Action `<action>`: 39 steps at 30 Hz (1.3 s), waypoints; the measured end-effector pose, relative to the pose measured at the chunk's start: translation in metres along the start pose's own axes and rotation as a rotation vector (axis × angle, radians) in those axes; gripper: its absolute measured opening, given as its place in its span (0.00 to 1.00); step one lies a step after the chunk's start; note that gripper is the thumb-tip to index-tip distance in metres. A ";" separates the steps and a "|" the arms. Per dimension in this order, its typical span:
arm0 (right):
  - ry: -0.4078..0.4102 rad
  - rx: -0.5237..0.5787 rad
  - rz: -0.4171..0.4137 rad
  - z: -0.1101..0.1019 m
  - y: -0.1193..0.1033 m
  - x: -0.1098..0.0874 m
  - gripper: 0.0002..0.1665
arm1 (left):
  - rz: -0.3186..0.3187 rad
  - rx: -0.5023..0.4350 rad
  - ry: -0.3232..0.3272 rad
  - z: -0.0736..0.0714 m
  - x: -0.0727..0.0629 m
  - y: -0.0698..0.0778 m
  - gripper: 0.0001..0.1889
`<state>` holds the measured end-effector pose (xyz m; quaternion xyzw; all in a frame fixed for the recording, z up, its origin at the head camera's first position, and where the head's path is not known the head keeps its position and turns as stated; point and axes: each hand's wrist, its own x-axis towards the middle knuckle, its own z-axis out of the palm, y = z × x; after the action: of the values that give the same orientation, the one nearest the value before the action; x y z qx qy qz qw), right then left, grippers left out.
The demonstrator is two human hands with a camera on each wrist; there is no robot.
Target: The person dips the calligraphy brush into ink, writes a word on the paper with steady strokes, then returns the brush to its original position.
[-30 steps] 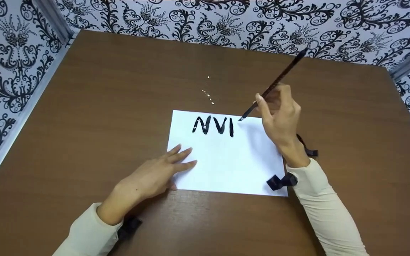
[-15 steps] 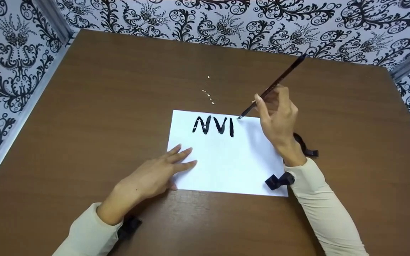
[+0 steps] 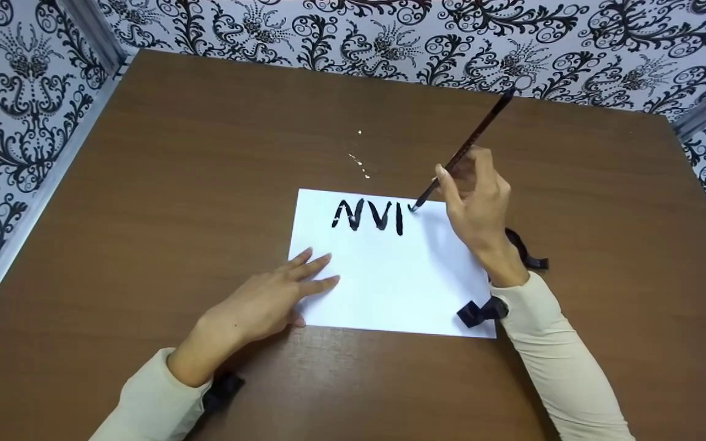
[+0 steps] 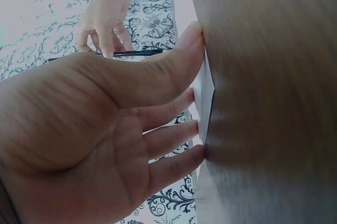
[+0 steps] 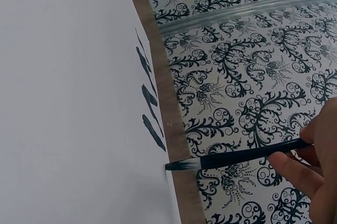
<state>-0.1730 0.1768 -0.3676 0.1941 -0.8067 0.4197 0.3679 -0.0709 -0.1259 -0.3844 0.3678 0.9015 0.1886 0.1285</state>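
My right hand (image 3: 482, 211) pinches a dark-handled paintbrush (image 3: 472, 139) between thumb and fingers, its handle slanting up and away. The bristle tip meets a white sheet of paper (image 3: 383, 288) near the far edge, at a short black stroke (image 3: 410, 209). Left of that stroke stand bold black painted letters (image 3: 380, 215) reading like "NVI". In the right wrist view, the paintbrush (image 5: 247, 155) shows pale bristles with a dark end. My left hand (image 3: 261, 306) rests with spread fingers on the paper's near left corner; its thumb (image 4: 184, 50) lies along the edge in the left wrist view.
The paper lies on a brown wooden table (image 3: 175, 184). Small pale specks (image 3: 359, 162) mark the tabletop beyond the sheet. Black-and-white patterned wallpaper (image 3: 390, 43) surrounds the table's far and side edges. A black strap end (image 3: 478, 312) hangs from the right wrist over the paper.
The right hand has shifted slightly left, and the brush tip has dipped from the paper's far edge toward me. A short black stroke now shows beneath it. The left hand stays put.
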 end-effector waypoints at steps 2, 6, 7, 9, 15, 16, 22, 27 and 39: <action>-0.009 -0.002 -0.001 0.000 -0.001 0.000 0.14 | 0.004 0.008 0.003 0.000 0.000 0.000 0.38; -0.025 -0.014 -0.013 -0.001 -0.002 0.001 0.14 | 0.007 0.019 0.006 -0.001 0.000 0.000 0.38; -0.029 -0.019 -0.016 -0.002 -0.002 0.001 0.14 | 0.007 0.021 0.005 -0.001 0.000 0.000 0.38; -0.038 -0.025 -0.019 -0.002 -0.002 0.001 0.13 | 0.004 0.021 0.002 -0.001 0.000 0.000 0.38; -0.058 -0.056 -0.029 -0.004 -0.002 0.001 0.12 | 0.006 0.024 -0.003 -0.002 0.001 0.000 0.37; -0.062 -0.063 -0.031 -0.004 -0.002 0.001 0.12 | 0.006 0.023 -0.004 -0.002 0.001 0.000 0.37; -0.096 -0.044 -0.038 -0.005 -0.005 0.001 0.12 | 0.006 0.012 0.004 -0.002 0.000 0.001 0.37; -0.125 -0.051 -0.047 -0.005 -0.007 0.000 0.13 | 0.004 0.014 0.005 -0.002 0.000 0.001 0.37; -0.193 -0.058 -0.064 -0.008 -0.016 0.000 0.12 | 0.007 0.008 0.004 -0.001 0.000 0.000 0.37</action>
<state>-0.1598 0.1738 -0.3561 0.2484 -0.8437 0.3634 0.3073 -0.0709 -0.1262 -0.3834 0.3709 0.9013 0.1859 0.1245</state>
